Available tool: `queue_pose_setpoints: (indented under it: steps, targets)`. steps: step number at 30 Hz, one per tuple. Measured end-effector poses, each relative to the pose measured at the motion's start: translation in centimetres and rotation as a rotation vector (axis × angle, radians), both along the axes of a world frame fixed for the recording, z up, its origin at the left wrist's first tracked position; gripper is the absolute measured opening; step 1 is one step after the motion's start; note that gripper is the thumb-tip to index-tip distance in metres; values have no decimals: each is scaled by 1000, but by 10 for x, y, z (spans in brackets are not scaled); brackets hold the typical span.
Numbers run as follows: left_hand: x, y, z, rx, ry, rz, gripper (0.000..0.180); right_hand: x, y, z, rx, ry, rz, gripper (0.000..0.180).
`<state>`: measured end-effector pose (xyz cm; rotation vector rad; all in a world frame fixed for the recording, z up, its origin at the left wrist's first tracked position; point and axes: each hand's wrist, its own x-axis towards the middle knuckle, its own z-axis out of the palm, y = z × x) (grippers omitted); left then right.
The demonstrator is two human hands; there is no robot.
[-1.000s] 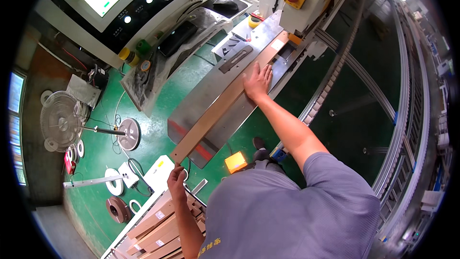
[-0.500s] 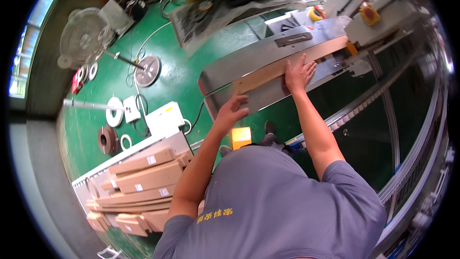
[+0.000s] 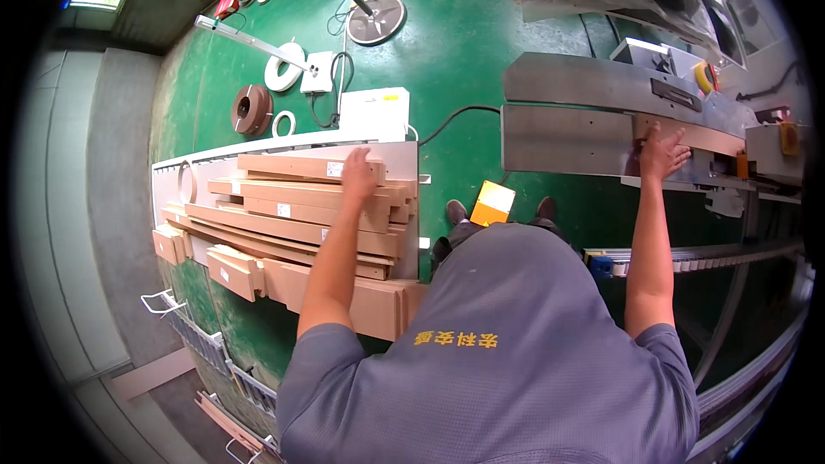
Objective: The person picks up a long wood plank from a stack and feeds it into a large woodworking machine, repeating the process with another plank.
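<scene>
My right hand (image 3: 663,155) lies with fingers spread on a tan wooden board (image 3: 713,138), which rests on the steel table of a machine (image 3: 567,139). That board's far right end runs up to the machine's head. On the left, my left hand (image 3: 359,174) grips the top wooden board (image 3: 284,167) of a stack near its right end, with the fingers over its far edge. Below it lie several similar boards (image 3: 318,219) with small white labels, on a pale table (image 3: 406,155). The underside of my left hand is hidden.
A yellow box (image 3: 494,203) sits on the floor between my feet. Beyond the stack are a white box (image 3: 375,112), a brown coil (image 3: 252,109) and a stand with a round base (image 3: 375,20). A metal rail (image 3: 705,259) runs at right, beneath my right forearm.
My view has turned left. My left hand has moved from beside the machine to the board stack. The board under my right hand sits farther right along the machine.
</scene>
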<state>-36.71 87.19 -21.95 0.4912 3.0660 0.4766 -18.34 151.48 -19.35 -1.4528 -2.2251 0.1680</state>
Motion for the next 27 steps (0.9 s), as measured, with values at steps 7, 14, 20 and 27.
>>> queue_pose_setpoints:
  steps: [7,14,20,27]
  targets:
    - [-31,-21,27,-315,-213,-286,47,10,12,-5,9,20,5,84]
    - [-20,44,84,-170,-199,-577,55,6,-98,57,-168,401,543,61]
    - [27,161,164,170,-275,-741,60,-24,-250,108,-1207,298,1160,56]
    - [10,143,130,105,-222,-702,66,-18,-215,123,-1410,505,849,38]
